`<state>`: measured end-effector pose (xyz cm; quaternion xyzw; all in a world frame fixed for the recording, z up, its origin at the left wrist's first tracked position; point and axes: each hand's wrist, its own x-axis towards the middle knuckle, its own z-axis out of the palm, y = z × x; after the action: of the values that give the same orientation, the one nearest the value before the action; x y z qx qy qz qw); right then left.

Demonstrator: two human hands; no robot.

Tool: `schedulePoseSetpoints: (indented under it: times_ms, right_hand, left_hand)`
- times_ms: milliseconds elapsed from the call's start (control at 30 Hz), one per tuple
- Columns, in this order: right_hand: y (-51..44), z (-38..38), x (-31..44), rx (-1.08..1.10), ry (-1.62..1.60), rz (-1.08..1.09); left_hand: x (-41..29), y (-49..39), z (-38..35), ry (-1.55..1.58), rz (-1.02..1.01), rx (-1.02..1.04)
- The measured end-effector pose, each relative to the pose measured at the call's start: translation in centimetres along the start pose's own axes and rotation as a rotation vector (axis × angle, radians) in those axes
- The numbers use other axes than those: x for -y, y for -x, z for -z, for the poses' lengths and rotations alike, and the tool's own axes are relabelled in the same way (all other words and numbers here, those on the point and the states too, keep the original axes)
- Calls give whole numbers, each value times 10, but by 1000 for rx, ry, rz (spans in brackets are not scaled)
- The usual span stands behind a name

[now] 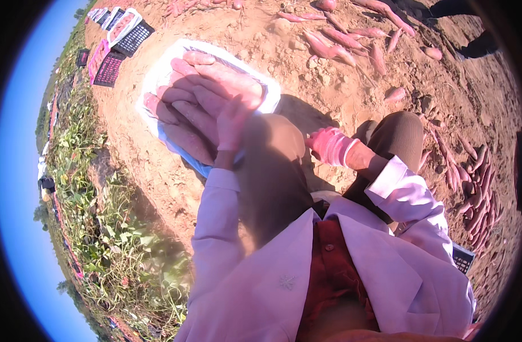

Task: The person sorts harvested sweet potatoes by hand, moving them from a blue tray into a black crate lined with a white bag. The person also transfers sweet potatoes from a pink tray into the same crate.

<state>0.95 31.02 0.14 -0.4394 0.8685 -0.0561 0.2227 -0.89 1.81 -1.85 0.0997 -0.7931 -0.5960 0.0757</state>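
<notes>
A crate lined with white plastic (182,45) stands before me, filled with large pinkish sweet potatoes (196,115). My left hand (232,122), in a pink glove, lies over the near right part of the load and is blurred. Its fingertips are by a big sweet potato (233,79); whether they grip one is unclear. Between my knees hangs my right hand (329,146), in a pink glove with a white-edged cuff. Its fingers are curled downward, and I cannot see whether anything is inside them. The bare soil lies below that hand.
Loose sweet potatoes (337,45) lie on the soil ahead to the right. A heap of thinner ones (481,196) is at my right, near a dark crate (462,258). More filled crates (132,36) stand far left, beside green vines (111,239). Someone's dark shoe (478,46) shows upper right.
</notes>
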Motion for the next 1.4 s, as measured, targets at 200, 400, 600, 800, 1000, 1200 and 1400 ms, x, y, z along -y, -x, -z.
schedulePoseSetpoints:
  times_ms: [200,400,600,800,1000,1200,1400]
  right_hand:
    - [39,-5,-8,87,-120,-236]
    - [68,-30,-9,139,-48,-361]
    - [93,0,-21,105,-155,-408]
    - [147,7,-18,-101,38,-468]
    - [287,10,68,-958,-287,-721]
    - [402,-62,126,-1911,-1151,-1208]
    - [423,-204,58,-1739,-1448,-1422]
  left_hand:
    - [-56,1,-28,-479,-668,113]
    - [43,-23,-11,-999,-857,24]
    - [7,-14,-21,-1009,-867,151]
    - [18,-9,-12,-971,-853,206]
    - [9,-13,-20,-1092,-690,327]
    - [-91,-20,-76,-765,-463,304]
    - [-194,-9,-158,-369,-441,475]
